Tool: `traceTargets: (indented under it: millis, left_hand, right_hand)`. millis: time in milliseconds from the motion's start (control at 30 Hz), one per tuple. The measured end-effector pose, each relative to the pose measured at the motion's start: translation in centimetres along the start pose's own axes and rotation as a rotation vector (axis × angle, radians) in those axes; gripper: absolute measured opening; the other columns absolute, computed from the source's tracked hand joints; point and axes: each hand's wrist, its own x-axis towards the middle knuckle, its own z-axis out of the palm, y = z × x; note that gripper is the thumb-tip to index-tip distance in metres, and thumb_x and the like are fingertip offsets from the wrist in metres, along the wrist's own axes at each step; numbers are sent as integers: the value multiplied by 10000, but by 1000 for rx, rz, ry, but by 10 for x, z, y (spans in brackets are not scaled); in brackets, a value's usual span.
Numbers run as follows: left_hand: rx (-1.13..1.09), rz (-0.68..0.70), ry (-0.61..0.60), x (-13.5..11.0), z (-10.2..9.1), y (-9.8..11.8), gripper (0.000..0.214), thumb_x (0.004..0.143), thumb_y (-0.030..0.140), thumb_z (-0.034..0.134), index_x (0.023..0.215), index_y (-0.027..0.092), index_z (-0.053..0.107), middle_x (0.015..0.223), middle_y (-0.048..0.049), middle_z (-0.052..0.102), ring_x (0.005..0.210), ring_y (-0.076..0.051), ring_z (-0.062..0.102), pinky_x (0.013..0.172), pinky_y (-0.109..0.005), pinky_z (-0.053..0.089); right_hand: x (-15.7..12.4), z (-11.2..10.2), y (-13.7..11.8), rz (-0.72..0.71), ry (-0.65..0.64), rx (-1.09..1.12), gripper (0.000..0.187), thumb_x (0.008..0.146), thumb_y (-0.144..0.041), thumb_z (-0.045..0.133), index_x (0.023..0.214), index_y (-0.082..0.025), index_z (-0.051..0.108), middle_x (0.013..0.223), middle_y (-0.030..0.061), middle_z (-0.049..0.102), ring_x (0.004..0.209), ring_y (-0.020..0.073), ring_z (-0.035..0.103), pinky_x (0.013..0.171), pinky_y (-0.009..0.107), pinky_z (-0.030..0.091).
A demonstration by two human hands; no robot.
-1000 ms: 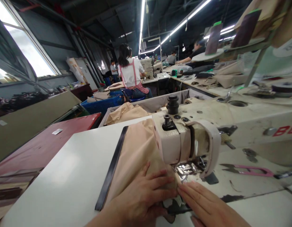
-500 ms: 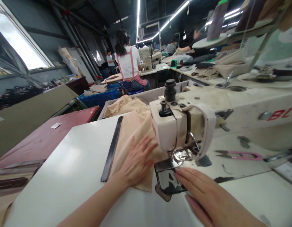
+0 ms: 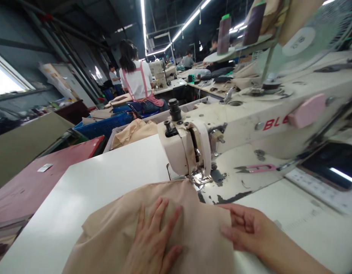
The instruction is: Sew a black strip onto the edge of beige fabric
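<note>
Beige cloth (image 3: 193, 224) spread on the white table (image 3: 113, 175), far edge just at the presser foot (image 3: 200, 178) of the sewing machine (image 3: 250, 125). Left hand (image 3: 154, 238) flat on the cloth, fingers splayed, gripping nothing. Right hand (image 3: 247, 228) pinching the cloth's right edge between thumb and curled fingers. Pink snips (image 3: 254, 168) beyond on the machine bed. Farther off, a person (image 3: 136, 78) in a pink apron, seated, back turned.

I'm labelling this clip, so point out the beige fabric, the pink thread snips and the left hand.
beige fabric (image 3: 113, 228), head view, flat area left of the hand.
pink thread snips (image 3: 257, 168), head view, pink handle.
left hand (image 3: 153, 243), head view, back of the hand.
</note>
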Motion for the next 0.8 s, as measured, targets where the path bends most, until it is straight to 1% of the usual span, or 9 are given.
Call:
traceTargets:
  millis: [100, 133, 200, 300, 400, 500, 633, 733, 800]
  left_hand:
    - [-90, 1, 105, 15, -9, -1, 496, 870, 366, 489, 1340, 265, 366, 1351, -90, 431, 1271, -296, 351, 1050, -600, 178]
    - [-161, 11, 142, 23, -13, 3, 445, 875, 334, 484, 1306, 256, 403, 1318, -76, 464, 1262, -269, 362, 1074, -553, 169]
    - [-357, 32, 154, 45, -22, 14, 391, 893, 285, 451, 1279, 244, 411, 1280, -54, 495, 1228, -216, 394, 1068, -435, 244]
    - [-647, 28, 58, 78, -33, 32, 303, 913, 232, 413, 1213, 261, 450, 1207, -16, 542, 1125, -174, 465, 963, -345, 348]
    - [-775, 26, -56, 99, -39, 40, 162, 911, 176, 406, 958, 229, 552, 1027, 9, 589, 976, -157, 507, 881, -326, 358]
    - [-789, 18, -84, 106, -41, 40, 114, 890, 165, 457, 820, 191, 543, 877, 19, 581, 864, -144, 500, 811, -311, 341]
    - [-811, -1, -44, 106, -34, 39, 85, 844, 184, 555, 764, 180, 526, 773, 38, 565, 788, -129, 487, 767, -288, 317]
    - [-794, 16, 22, 104, -25, 37, 135, 859, 198, 528, 726, 178, 526, 697, 40, 554, 727, -123, 484, 757, -288, 308]
    - [-721, 7, 97, 102, -18, 32, 194, 881, 209, 475, 698, 173, 527, 684, 25, 554, 709, -130, 483, 757, -301, 303]
  right_hand:
    - [8, -2, -9, -18, 127, -41, 364, 662, -241, 724, 1002, -167, 618, 596, -45, 602, 560, 123, 589, 584, 225, 478]
    - [9, -2, -10, -20, 161, -64, 333, 649, -203, 715, 964, -166, 612, 550, -66, 570, 511, 103, 554, 529, 198, 441]
    - [10, -1, -8, -16, 203, -93, 270, 630, -153, 683, 880, -165, 582, 513, -84, 546, 466, 81, 507, 474, 176, 386]
    - [10, -2, -1, -41, 223, -114, 258, 616, -149, 656, 841, -176, 533, 474, -105, 518, 429, 83, 494, 463, 186, 396]
    - [13, -5, 5, -59, 242, -125, 314, 613, -172, 647, 900, -185, 520, 435, -128, 479, 396, 96, 508, 454, 197, 414]
    - [16, -8, 7, -60, 252, -125, 371, 613, -200, 626, 960, -192, 497, 454, -113, 511, 411, 114, 545, 443, 200, 400]
    - [17, -8, 6, -60, 262, -146, 411, 622, -204, 599, 1007, -193, 456, 456, -112, 514, 423, 118, 550, 452, 202, 400]
    - [12, -1, 14, -64, 289, -192, 580, 599, -170, 585, 1144, -223, 395, 544, -105, 541, 446, 114, 545, 451, 201, 401]
    - [8, 6, 24, -47, 238, -290, 624, 591, -149, 581, 1183, -241, 407, 600, -88, 569, 471, 103, 546, 445, 188, 365]
